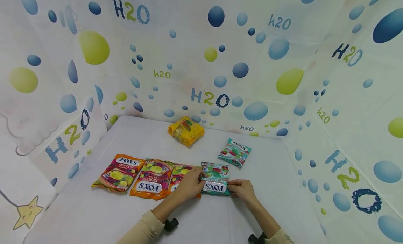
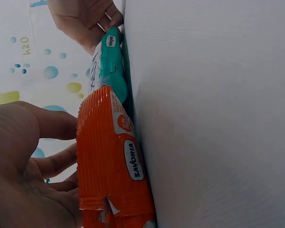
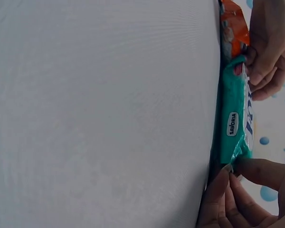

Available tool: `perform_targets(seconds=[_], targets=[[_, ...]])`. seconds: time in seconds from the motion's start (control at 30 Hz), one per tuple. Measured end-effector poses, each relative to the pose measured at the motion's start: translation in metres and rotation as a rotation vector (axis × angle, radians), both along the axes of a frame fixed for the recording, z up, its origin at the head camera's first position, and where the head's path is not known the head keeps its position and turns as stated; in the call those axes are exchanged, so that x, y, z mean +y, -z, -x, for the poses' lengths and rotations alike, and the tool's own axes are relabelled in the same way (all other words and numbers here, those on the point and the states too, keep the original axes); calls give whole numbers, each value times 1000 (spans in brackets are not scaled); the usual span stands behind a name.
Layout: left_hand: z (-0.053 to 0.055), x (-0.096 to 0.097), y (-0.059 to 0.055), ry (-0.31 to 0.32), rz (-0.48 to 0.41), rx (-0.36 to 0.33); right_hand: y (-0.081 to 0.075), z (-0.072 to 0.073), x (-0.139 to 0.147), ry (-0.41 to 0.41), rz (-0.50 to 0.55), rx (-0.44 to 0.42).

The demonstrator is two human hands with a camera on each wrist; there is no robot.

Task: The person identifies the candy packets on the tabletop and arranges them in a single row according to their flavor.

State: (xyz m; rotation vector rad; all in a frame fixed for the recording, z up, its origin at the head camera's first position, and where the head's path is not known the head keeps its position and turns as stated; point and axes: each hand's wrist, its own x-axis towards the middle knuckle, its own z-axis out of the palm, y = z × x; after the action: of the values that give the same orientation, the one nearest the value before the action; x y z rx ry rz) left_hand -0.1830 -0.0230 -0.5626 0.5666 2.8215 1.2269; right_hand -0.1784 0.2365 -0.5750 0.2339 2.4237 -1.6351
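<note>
A green FOX'S Mint Blossom candy bag (image 1: 216, 179) lies on the white table, its lettering upside down from the far side. My right hand (image 1: 244, 191) pinches its right edge; in the right wrist view the thumb and fingers (image 3: 261, 173) meet at its corner. Above the neighbouring orange FOX'S Fruits bag (image 1: 177, 177), my left hand (image 1: 190, 184) reaches across and holds the green bag's left edge with curled fingertips. That orange bag is partly hidden under the left hand. In the left wrist view, the orange bag (image 2: 111, 161) and green bag (image 2: 111, 66) lie end to end.
Two more orange Fruits bags (image 1: 152, 177) (image 1: 121, 172) continue the row leftward. Behind it sit a yellow packet (image 1: 186, 131) and, at right, another green FOX'S bag (image 1: 235, 153), tilted. Printed sheets with blue and green dots (image 1: 217, 51) enclose the table (image 1: 126, 216).
</note>
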Motion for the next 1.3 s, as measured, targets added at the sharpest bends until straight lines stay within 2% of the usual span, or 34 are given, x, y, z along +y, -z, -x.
perform_targets(seconds=[0.13, 0.27, 0.5, 0.67, 0.83, 0.97, 1.17, 1.3], targets=[[1, 0, -3, -17, 20, -5, -1, 3, 3, -24, -8, 3], [5, -1, -6, -30, 35, -17, -8, 4, 5, -30, 13, 8], [14, -2, -10, -25, 85, -35, -13, 14, 17, 51, 26, 22], [23, 1, -17, -24, 78, -16, -19, 31, 30, 175, 47, 39], [35, 6, -24, -30, 83, 12, -22, 54, 43, 264, -18, 50], [44, 12, -26, -25, 91, 36, -23, 68, 49, 298, -72, 51], [62, 23, -25, -19, 72, 84, -22, 86, 54, 346, -65, 24], [74, 32, -24, -6, 47, 76, -20, 94, 57, 364, -61, 4]])
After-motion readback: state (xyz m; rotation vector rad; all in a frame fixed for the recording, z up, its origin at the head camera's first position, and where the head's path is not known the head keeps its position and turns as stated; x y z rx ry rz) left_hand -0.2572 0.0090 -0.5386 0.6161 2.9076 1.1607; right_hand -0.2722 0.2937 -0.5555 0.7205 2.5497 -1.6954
